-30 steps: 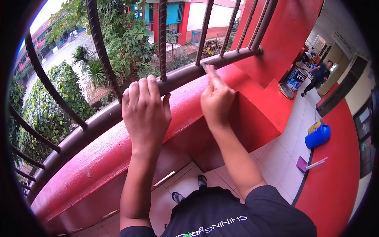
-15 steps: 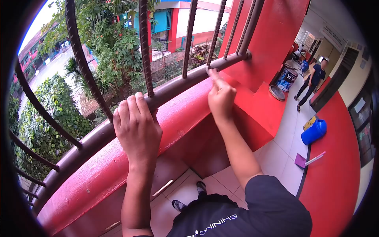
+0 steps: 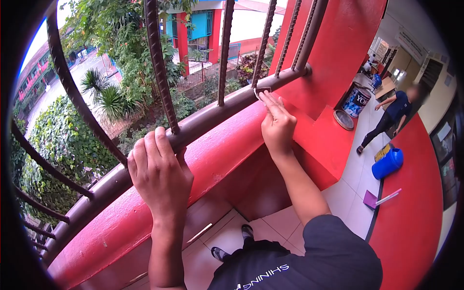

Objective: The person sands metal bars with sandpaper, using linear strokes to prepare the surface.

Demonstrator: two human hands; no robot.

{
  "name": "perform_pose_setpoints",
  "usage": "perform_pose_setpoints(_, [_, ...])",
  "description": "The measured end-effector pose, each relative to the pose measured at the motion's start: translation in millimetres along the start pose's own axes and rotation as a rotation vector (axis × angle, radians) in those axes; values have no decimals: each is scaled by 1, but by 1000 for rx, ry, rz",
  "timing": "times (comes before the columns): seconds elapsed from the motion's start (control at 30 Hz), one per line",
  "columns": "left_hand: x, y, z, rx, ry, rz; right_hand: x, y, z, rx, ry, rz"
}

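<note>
- The right hand (image 3: 279,123) is now working farther along the dark brown, round metal rail (image 3: 208,121), having moved toward the tall red-painted pillar (image 3: 333,48); its fingertips are lying just beside the foot of a twisted dark metal bar (image 3: 262,48).
- Its pose is changing too: two fingers are stretching out flatter, while the earlier frames are showing a more folded, pointing hand.
- A small dark flat piece (image 3: 264,89) is showing at those fingertips, with a thin whitish sliver (image 3: 257,93) beside it; whether the fingers are pinching the piece or only pressing it against the rail, I cannot tell.
- The left hand (image 3: 159,174) is staying in the same gap between bars, its fingers curling over the rail and gripping it, well apart from the right hand.
- For the work, this is probably meaning that the right hand is covering a new stretch of rail while the left is giving support.
- The rail is running slantwise above the rounded, glossy red ledge (image 3: 227,137), carrying the row of bars and ending at the pillar; its surface is looking smooth and mostly even, with a soft sheen.
- In the walkway behind, a person in dark clothes (image 3: 396,108) is appearing nearer and in mid-stride.
</note>
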State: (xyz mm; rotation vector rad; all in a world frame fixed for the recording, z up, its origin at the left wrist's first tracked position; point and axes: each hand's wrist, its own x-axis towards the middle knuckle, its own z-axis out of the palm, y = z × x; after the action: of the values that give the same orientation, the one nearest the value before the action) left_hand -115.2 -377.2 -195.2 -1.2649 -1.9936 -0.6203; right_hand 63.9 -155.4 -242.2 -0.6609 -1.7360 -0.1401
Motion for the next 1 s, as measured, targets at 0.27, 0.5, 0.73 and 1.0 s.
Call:
perform_pose_setpoints(0.27, [2, 3, -1, 31, 3, -16, 8, -20, 1, 36, 30, -2])
perform_pose_setpoints(0.5, [5, 5, -2, 64, -11, -11, 3, -26, 7, 90, 6, -113])
perform_pose_setpoints(0.73, [5, 4, -1, 69, 1, -8, 12, -17, -4, -3, 1, -24])
perform_pose_setpoints(1.0, [4, 4, -2, 61, -8, -25, 5, -17, 0, -59, 10, 36])
